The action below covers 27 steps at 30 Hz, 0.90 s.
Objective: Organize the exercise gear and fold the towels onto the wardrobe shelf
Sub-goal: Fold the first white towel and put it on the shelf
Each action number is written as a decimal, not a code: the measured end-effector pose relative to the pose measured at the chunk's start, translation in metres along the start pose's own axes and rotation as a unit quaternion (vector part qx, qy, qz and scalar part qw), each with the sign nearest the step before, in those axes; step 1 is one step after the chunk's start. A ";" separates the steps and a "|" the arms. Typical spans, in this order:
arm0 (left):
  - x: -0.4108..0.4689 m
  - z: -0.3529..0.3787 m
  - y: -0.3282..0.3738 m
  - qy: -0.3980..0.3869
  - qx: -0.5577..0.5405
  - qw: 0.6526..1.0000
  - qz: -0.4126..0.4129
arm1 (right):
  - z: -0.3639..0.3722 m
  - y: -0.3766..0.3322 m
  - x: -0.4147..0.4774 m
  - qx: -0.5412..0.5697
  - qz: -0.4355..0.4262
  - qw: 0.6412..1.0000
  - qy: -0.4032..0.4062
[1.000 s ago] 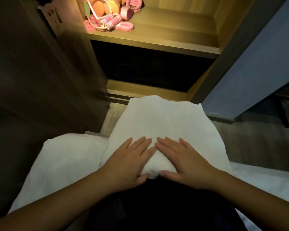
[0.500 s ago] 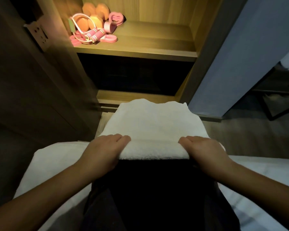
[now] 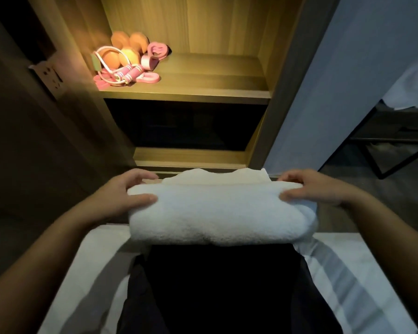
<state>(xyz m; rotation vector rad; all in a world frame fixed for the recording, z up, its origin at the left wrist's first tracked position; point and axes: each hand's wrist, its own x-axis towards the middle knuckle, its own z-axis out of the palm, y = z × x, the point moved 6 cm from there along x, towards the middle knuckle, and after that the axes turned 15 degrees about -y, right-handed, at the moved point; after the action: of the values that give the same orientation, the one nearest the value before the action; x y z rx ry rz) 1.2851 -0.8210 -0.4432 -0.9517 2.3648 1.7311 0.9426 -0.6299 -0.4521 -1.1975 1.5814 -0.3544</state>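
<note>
Wooden wardrobe shelf glows beyond my fingertips; left hand and right hand each pinch one end of the thick folded white towel, holding its fold shut.

Folded white towel gripped at both ends — left hand, right hand

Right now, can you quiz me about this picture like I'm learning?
1. True or false: the left hand and right hand both grip the folded towel.
2. Where is the pink exercise gear? A) left side of the lit shelf B) floor C) on the towel.
3. Fill in: the towel's colour is ____.
Key: 1 true; 2 A; 3 white.
</note>
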 end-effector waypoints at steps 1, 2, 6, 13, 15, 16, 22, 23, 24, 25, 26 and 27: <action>0.001 0.002 -0.010 0.040 -0.053 0.998 -0.010 | 0.000 0.015 0.004 0.053 0.009 0.997 0.053; 0.000 0.008 -0.019 0.063 -0.112 0.992 -0.015 | 0.003 0.027 0.005 0.124 0.014 0.987 0.105; -0.018 0.038 -0.049 0.084 -0.216 0.973 0.006 | 0.034 0.056 -0.004 0.283 0.011 0.938 0.201; -0.042 0.070 -0.096 0.067 -0.109 0.989 -0.080 | 0.058 0.064 -0.023 0.254 -0.041 0.953 0.160; -0.037 0.063 -0.085 0.069 -0.104 0.990 -0.058 | 0.055 0.063 -0.024 0.247 -0.034 0.958 0.144; -0.032 0.057 -0.079 0.067 -0.111 0.991 -0.038 | 0.051 0.061 -0.022 0.244 -0.037 0.957 0.153; -0.036 0.046 -0.068 0.166 -0.007 0.985 0.051 | 0.058 0.064 -0.033 0.184 -0.129 0.950 0.218; -0.044 0.048 -0.076 0.160 0.020 0.986 0.053 | 0.066 0.068 -0.039 0.144 -0.146 0.961 0.184; -0.049 0.051 -0.083 0.124 0.055 0.989 0.055 | 0.073 0.072 -0.044 0.078 -0.154 0.974 0.145; -0.053 0.055 -0.085 0.072 0.122 0.986 0.086 | 0.080 0.076 -0.047 -0.016 -0.158 0.981 0.111; -0.055 0.058 -0.086 0.024 0.228 0.965 0.129 | 0.085 0.078 -0.048 -0.132 -0.159 0.975 0.085; -0.053 0.062 -0.089 -0.009 0.330 0.930 0.164 | 0.089 0.081 -0.046 -0.244 -0.160 0.954 0.074</action>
<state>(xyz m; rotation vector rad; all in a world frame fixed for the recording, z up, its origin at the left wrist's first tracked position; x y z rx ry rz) 1.3547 -0.7592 -0.5196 -0.4460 2.8987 0.8447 0.9745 -0.5248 -0.5201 -1.8570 1.6572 -0.2713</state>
